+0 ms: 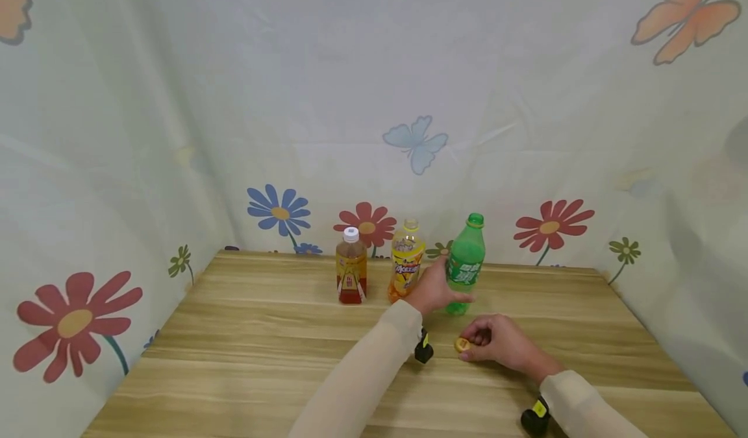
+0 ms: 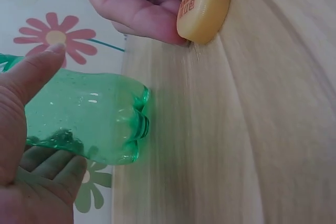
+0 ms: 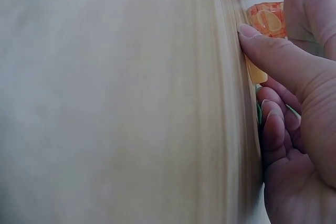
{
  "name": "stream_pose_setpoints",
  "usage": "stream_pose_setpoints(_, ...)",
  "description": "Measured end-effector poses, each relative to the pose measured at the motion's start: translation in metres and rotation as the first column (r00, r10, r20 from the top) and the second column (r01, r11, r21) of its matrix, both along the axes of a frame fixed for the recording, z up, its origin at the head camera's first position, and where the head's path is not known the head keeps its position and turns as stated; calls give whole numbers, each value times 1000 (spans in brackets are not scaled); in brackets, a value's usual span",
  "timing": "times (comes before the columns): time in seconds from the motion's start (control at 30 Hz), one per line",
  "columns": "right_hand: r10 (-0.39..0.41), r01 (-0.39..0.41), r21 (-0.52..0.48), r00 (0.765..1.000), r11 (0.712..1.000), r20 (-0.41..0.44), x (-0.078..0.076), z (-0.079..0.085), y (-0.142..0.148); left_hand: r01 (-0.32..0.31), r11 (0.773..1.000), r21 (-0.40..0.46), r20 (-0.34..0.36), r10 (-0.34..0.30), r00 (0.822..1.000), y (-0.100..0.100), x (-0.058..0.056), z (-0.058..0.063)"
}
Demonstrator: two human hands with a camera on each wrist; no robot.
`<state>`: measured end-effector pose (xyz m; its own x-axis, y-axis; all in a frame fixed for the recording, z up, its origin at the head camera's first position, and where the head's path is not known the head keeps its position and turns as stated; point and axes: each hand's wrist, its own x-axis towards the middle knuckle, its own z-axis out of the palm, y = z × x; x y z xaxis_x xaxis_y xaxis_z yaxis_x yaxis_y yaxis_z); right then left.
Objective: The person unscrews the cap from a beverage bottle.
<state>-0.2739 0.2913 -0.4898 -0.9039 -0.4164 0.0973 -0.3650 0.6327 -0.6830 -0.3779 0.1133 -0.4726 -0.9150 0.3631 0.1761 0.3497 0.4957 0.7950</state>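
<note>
A green plastic bottle [image 1: 465,263] stands uncapped on the table. My left hand [image 1: 435,287] is around its lower part, the thumb stretched across the near side and the fingers behind. In the left wrist view, the thumb and fingers of the left hand [image 2: 31,124] look straight and loose beside the bottle [image 2: 89,111]. My right hand [image 1: 502,346] pinches a yellow-orange bottle cap [image 1: 463,344] low at the tabletop. Red print shows on the cap [image 2: 202,11] in the left wrist view. In the right wrist view, the right hand [image 3: 299,114] partly hides the cap.
Left of the green bottle stands an uncapped bottle with orange drink [image 1: 407,256], close to my left forearm. Farther left is a white-capped bottle of reddish-brown drink [image 1: 351,269]. The wood-grain table [image 1: 263,347] meets a flower-and-butterfly curtain [image 1: 350,100] behind and at the sides.
</note>
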Motion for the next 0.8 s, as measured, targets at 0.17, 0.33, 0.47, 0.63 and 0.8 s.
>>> stream_pose_setpoints(0.17,0,1,-32,1000,999,15,2,1,-2,-27,997,-78,18,28,999,-8,3,-3)
stream_pose_setpoints(0.33,4,-2,-52,1000,999,28,3,3,-5,-6,994,-107,76,14,997,-21,13,0)
stream_pose_setpoints(0.47,-6,8,-46,999,999,39,3,4,-6,18,995,-95,128,-6,992,-34,24,4)
stream_pose_setpoints(0.63,-24,25,-19,999,1000,35,1,1,-5,50,994,-97,129,-37,991,-46,34,1)
stream_pose_setpoints(0.8,-38,39,-26,998,999,43,0,1,-4,84,984,-154,119,-66,991,-55,43,1)
